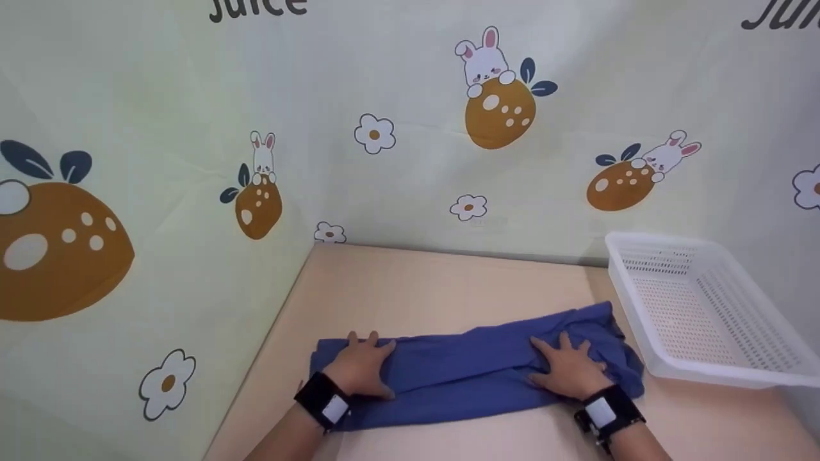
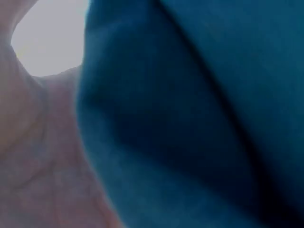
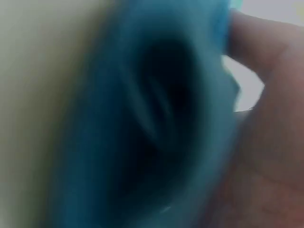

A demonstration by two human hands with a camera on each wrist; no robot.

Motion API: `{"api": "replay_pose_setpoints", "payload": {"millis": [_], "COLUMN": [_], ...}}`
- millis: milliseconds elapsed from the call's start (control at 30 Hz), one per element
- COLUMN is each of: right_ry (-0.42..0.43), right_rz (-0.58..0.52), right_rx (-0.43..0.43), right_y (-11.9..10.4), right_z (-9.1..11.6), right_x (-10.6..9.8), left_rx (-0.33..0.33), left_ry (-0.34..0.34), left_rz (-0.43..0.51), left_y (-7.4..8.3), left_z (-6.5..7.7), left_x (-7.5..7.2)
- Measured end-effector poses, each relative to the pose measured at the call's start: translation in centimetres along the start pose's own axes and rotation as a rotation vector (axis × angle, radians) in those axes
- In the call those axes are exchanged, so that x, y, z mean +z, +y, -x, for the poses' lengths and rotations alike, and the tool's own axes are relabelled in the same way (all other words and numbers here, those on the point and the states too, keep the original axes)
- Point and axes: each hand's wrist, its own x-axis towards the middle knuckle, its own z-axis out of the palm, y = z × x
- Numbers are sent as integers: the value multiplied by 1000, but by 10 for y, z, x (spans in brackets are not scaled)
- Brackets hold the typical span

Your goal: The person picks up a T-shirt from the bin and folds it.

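A blue piece of cloth [image 1: 458, 365], folded into a long strip, lies across the table with a crease along its length. Its right end is bunched and wrinkled. On the left end rests my left hand [image 1: 362, 368], fingers spread over the fabric. Toward the bunched end, my right hand [image 1: 570, 368] presses on the cloth, fingers spread as well. The left wrist view is filled by a fold of the cloth [image 2: 190, 118] beside my palm [image 2: 42, 156]. In the right wrist view, a blurred rolled edge of the cloth [image 3: 142, 118] sits close to my palm [image 3: 270, 156].
A white perforated plastic basket [image 1: 653, 320] stands to the right, close beside the cloth's bunched end. Behind and left of the beige table [image 1: 448, 282] hang pale sheets [image 1: 410, 173] printed with rabbits, fruit and flowers.
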Motion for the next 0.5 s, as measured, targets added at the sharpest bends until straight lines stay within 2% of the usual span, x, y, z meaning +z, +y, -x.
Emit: {"api": "replay_pose_setpoints", "payload": {"millis": [67,133,267,367,433,500], "right_ry": [31,86,93,42,28,20], "right_rz": [-8,-24,-65,-26,4,3], "right_rx": [-14,-30,22,75,86,91], "right_y": [2,-5,-39,-53,-51,-44], "right_z": [-11,-19,-21,-22,-27,-37], "right_x": [-6,-12,-19,-12,-6,0], "left_rx": [-10,29,242,379,403,395], "left_ry": [-5,18,41,-22,-61,-72], "left_rz": [-46,-93,-135,-126,-116,-125], "left_y": [6,13,26,36,45,54], "left_z": [-3,-7,-21,-30,-33,-35], "left_x": [-2,-7,-15,-13,-8,-3]}}
